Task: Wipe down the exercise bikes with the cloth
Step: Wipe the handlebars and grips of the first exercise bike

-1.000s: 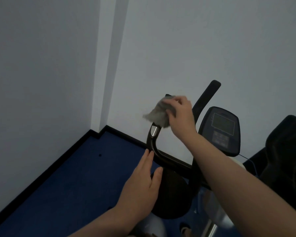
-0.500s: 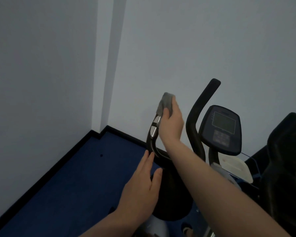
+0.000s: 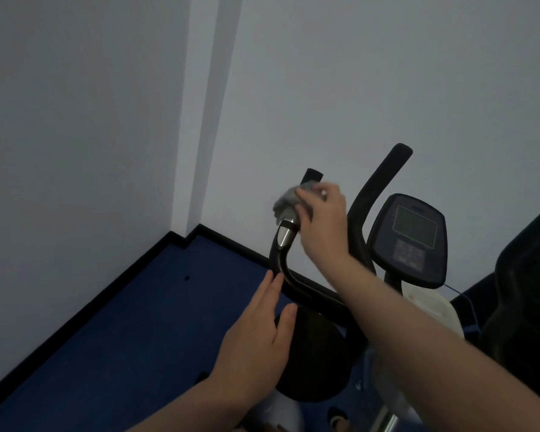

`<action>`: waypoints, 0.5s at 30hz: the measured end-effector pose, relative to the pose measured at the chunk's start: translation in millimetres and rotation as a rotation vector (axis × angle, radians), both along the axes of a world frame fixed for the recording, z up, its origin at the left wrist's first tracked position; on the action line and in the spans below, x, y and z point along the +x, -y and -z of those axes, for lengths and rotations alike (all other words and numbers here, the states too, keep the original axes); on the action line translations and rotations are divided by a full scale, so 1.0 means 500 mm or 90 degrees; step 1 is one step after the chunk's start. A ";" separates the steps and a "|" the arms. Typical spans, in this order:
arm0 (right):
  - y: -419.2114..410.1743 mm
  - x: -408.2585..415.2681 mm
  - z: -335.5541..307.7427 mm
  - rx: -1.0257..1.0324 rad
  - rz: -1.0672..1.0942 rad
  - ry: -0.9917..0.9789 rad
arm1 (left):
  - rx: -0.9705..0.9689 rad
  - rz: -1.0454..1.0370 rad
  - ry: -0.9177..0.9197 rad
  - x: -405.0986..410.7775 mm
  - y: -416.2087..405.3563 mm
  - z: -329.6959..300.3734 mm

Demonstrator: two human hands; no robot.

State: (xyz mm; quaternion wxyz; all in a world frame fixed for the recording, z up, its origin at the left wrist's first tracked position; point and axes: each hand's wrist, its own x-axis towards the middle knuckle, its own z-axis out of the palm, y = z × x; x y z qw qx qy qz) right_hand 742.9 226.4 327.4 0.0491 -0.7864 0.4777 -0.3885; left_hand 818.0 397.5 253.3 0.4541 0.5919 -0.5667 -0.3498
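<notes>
R hand (image 3: 320, 224) has the cloth (image 3: 289, 201) bunched under curled fingers, pressed round the upper part of the bike's (image 3: 312, 347) left handlebar (image 3: 282, 260), just below the foam tip and right above the silver sensor plate (image 3: 285, 235). L hand (image 3: 256, 344) is flat, fingers straight and together, holding nothing; its fingertips are at the lower bend of the same bar, touching or nearly (can't tell which).

What could go wrong, imo:
- Cloth is wadded, w/ a loose corner hanging off to the side. A fast stroke down could leave it skating over the sensor plate and only one side of the bar gets cleaned.
- Grip looks light; cloth could slip out and drop to the blue floor (image 3: 122, 322).
- The other handlebar (image 3: 374, 194) and console (image 3: 410, 238) sit close to the R forearm. A wide elbow swing could knock the console or press its buttons.
- L hand isn't really bracing anything, so a hard push may rock the bar.
</notes>
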 end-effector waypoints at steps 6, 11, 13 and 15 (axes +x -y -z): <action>-0.014 0.022 -0.006 -0.063 -0.051 -0.375 | 0.027 0.009 0.015 0.003 -0.001 -0.003; -0.018 -0.009 -0.038 0.032 -0.208 -0.382 | 0.012 0.015 0.047 0.004 0.000 -0.006; -0.040 -0.034 -0.029 0.047 -0.184 -0.211 | 0.013 0.018 0.059 0.003 0.001 -0.004; -0.076 -0.052 -0.004 0.067 -0.236 -0.168 | 0.008 0.012 0.068 0.001 0.002 -0.003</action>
